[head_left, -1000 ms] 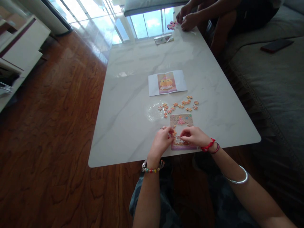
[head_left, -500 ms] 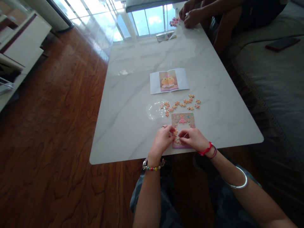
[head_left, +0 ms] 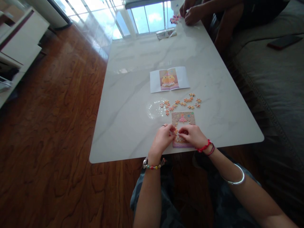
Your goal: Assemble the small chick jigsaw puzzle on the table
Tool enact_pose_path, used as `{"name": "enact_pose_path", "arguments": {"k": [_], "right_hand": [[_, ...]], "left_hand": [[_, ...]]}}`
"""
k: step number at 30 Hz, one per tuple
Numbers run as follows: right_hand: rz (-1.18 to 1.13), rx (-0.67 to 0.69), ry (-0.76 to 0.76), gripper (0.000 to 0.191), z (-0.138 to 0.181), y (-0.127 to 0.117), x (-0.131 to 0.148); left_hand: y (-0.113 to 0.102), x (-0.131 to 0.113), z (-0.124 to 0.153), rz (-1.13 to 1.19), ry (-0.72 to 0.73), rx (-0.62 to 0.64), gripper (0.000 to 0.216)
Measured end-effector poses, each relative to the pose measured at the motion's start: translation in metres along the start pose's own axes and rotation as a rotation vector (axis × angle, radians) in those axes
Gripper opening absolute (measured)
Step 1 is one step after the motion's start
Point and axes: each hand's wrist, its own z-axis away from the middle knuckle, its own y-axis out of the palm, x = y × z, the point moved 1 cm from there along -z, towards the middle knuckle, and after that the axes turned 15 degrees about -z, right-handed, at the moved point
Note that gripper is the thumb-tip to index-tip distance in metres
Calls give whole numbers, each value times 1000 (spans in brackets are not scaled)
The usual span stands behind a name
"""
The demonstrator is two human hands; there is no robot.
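Observation:
A small, partly built jigsaw puzzle (head_left: 183, 119) lies near the front edge of the white marble table (head_left: 133, 110). Both my hands rest on its lower half. My left hand (head_left: 163, 138) has its fingers curled in a pinch at the puzzle's left edge. My right hand (head_left: 193, 135) is curled too, fingertips pressed together over the puzzle's middle. What the fingers pinch is too small to make out. Several loose orange and pink pieces (head_left: 182, 103) lie scattered just beyond the puzzle. A reference picture sheet (head_left: 169, 79) lies further back.
A clear plastic bag (head_left: 155, 110) lies left of the loose pieces. At the far end another person's hands (head_left: 190, 13) work over pink pieces (head_left: 175, 19), next to a small packet (head_left: 166, 33). A sofa with a phone (head_left: 284, 41) runs along the right; wooden floor lies left.
My right hand has slid a little left and up over the puzzle, closer to my left hand. The view has shifted slightly; the loose pieces and sheet lie as before.

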Motion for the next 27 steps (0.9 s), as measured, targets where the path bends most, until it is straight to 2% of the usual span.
{"name": "enact_pose_path", "arguments": {"k": [6,12,19,23,27], "right_hand": [[26,4,-70,8,-2,-1,0],[-237,9,134,11,-2,-12,-2],[-52,-66,131,13,1,-11,-1],[-115,-18,189,15,2,-11,-2],[-106,20,167,15,2,-10,-1]], "left_hand": [[-2,-1,0,-3,-5,3,20],[0,0,0,16,-8,7,21],[1,2,-1,20,-11,9,23],[1,2,-1,27,-15,15,22],[1,2,-1,30,-8,9,23]]}}
